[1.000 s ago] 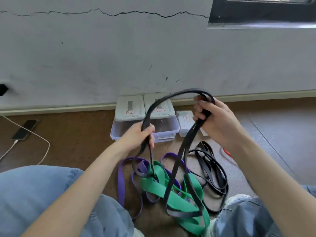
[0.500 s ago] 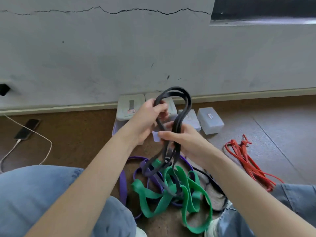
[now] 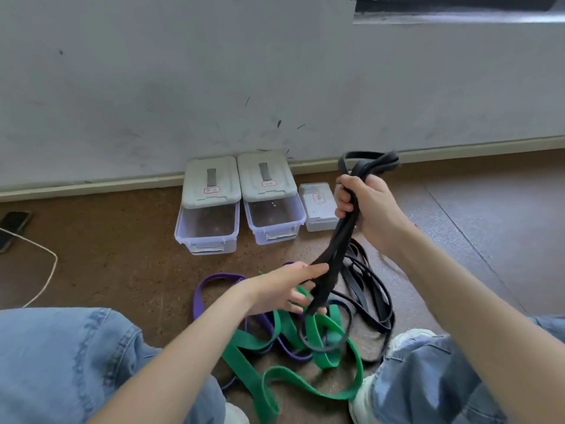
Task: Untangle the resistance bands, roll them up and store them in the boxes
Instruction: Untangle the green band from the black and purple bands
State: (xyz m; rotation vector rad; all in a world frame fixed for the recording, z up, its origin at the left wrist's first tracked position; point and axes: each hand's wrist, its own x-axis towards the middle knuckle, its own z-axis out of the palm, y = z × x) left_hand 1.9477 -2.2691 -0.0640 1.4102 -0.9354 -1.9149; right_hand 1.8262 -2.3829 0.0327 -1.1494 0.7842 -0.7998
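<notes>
Right hand (image 3: 371,209) grips the bunched-up black rubber resistance band (image 3: 337,240) up high, left hand (image 3: 286,290) pinches it lower, I think. Green and purple flat bands (image 3: 284,335) sit tangled on the brown floor (image 3: 122,255) by clear plastic lidded boxes (image 3: 240,200).

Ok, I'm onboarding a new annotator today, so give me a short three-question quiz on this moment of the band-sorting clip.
1. True or false: the right hand grips the gathered black rubber band raised above the floor.
2. Which flat band lies nearest the camera on the brown floor? A) green fabric band B) purple band C) a yellow band
3. Fill in: the two larger clear plastic boxes with grey lids stand against the ____.

Key: 1 true; 2 A; 3 wall. The left hand holds the same bundle lower down.
</notes>
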